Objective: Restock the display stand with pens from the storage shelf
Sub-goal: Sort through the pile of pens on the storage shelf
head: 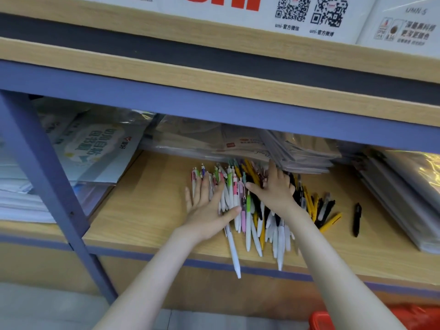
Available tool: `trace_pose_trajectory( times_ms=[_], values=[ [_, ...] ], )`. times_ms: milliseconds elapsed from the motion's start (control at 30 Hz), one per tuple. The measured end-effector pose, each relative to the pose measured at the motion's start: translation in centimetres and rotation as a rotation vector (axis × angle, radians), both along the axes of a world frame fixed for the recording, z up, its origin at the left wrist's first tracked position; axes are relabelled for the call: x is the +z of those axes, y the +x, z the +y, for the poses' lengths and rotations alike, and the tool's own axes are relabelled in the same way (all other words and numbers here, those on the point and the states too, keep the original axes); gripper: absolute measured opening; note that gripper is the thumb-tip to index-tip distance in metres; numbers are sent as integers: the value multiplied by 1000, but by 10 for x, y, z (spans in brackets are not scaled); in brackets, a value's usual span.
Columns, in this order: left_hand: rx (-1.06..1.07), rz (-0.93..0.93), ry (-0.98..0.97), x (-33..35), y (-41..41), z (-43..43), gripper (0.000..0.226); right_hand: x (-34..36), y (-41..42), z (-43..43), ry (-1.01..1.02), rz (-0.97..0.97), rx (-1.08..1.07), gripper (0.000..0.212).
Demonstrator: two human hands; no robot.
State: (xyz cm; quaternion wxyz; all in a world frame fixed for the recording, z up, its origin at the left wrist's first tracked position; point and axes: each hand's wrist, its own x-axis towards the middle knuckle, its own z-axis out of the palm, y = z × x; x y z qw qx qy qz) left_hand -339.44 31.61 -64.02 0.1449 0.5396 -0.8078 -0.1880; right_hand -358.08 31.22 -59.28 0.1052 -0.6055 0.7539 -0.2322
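Note:
A loose heap of pens point(252, 222), mostly white with some yellow and black ones, lies on the wooden storage shelf point(147, 210); a few tips stick out past its front edge. My left hand point(207, 208) lies flat with straight fingers against the left side of the heap. Over the middle of the heap, my right hand point(276, 189) rests with its fingers spread on the pens. One black pen point(357, 219) lies alone to the right. The display stand is out of view.
Stacks of plastic-wrapped folders point(300, 148) sit at the back and right point(404, 194) of the shelf, more packets point(95, 146) at the left. A blue metal upright point(47, 167) stands left; a blue crossbeam point(214, 108) runs above. A red basket point(371, 317) is below right.

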Motion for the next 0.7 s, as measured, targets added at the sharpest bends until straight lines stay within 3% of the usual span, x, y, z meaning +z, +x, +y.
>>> trace_pose_trajectory(
  times_ms=[200, 300, 400, 500, 567, 700],
  values=[
    [111, 272, -14, 2, -4, 47, 71, -12, -19, 51, -91, 44, -62, 80],
    [196, 204, -152, 3, -15, 63, 50, -27, -38, 67, -90, -29, -162, 71],
    [172, 56, -142, 6, -34, 70, 48, -40, -62, 80, -170, -86, -247, 55],
    [171, 45, -187, 13, -53, 76, 44, -46, -93, 90, -265, -13, -395, 40],
    [126, 94, -233, 20, -70, 80, 44, -48, -118, 94, -222, 63, -549, 40],
    [3, 128, -257, 27, -109, 77, 46, -51, -160, 99, 76, 141, -711, 48]
  ],
)
